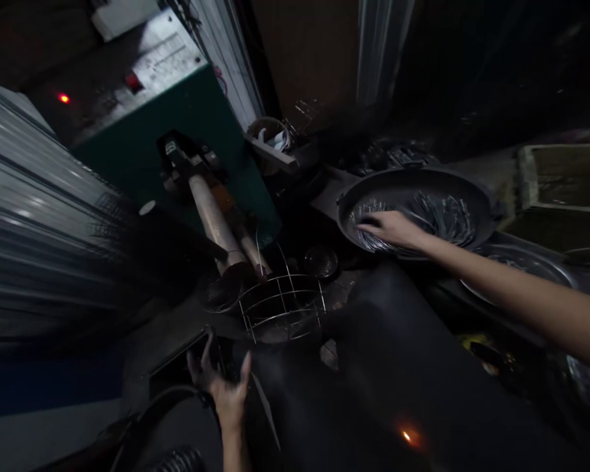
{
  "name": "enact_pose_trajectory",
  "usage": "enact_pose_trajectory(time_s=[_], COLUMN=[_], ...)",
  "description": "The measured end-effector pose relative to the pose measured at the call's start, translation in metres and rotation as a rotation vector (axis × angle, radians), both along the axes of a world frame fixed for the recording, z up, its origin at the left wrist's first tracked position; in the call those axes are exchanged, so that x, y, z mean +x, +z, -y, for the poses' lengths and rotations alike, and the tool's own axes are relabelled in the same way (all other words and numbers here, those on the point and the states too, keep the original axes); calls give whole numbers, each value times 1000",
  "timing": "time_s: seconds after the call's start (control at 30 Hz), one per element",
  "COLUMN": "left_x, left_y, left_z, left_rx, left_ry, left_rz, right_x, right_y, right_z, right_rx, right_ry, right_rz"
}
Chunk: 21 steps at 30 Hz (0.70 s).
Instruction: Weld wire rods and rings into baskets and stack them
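Dim workshop, hard to see much. Right hand [392,229] was stretched to the far right, fingers spread and lying flat on a heap of short metal wire pieces [432,219] in a round dark pan [479,190]; not clenched, couldn't tell if any piece was gripped. Left hand [225,387] hung near centre, palm up, fingers loose and apart, grasping nothing, just near of a wire cage frame [282,305]. Frame sat on the dark desk [398,367] under the arms of a green welding machine [177,118] at far left. Machine's label plate [170,59] had writing, too blurred to read. Red lamp [63,98] was lit.
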State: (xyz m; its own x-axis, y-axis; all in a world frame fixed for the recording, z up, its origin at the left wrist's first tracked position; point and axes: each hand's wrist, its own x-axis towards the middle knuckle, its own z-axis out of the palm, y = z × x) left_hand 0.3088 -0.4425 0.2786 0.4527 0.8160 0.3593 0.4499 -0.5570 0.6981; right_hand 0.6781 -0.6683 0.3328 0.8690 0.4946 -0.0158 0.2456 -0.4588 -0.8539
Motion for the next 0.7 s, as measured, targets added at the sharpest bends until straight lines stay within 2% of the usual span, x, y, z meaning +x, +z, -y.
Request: enact_pose_trajectory(time_s=[0.07,0.13,0.17,0.23,0.3,0.37,0.43,0.5,0.6,0.7], left_x=[-29,-45,-47,-43,-28,-7,18,46,92,150], left_y=[-26,-43,-48,-46,-35,-19,-2,13,30,43], left_z=[24,49,60,78,90,98,107,117,137,161], left_rx=[-178,-322,-350,-309,-202,-104,-31,39,68,-103], left_ry=[162,214,210,160,43,-151,-401,-635,-863,-987], left_rz=[95,158,161,119,68,28,0,-10,6,31], right_x=[28,45,48,48,44,40,37,37,46,62], right_y=[-30,-59,-70,-85,-90,-88,-83,-73,-48,-4], right_z=[49,81,91,99,99,96,91,88,88,92], right_rx=[-122,-204,-228,-244,-233,-200,-150,-95,-21,78], right_ry=[-106,-121,-115,-91,-61,-28,-11,-44,-238,-460], right_rz=[24,33,43,81,120,145,149,135,94,25])
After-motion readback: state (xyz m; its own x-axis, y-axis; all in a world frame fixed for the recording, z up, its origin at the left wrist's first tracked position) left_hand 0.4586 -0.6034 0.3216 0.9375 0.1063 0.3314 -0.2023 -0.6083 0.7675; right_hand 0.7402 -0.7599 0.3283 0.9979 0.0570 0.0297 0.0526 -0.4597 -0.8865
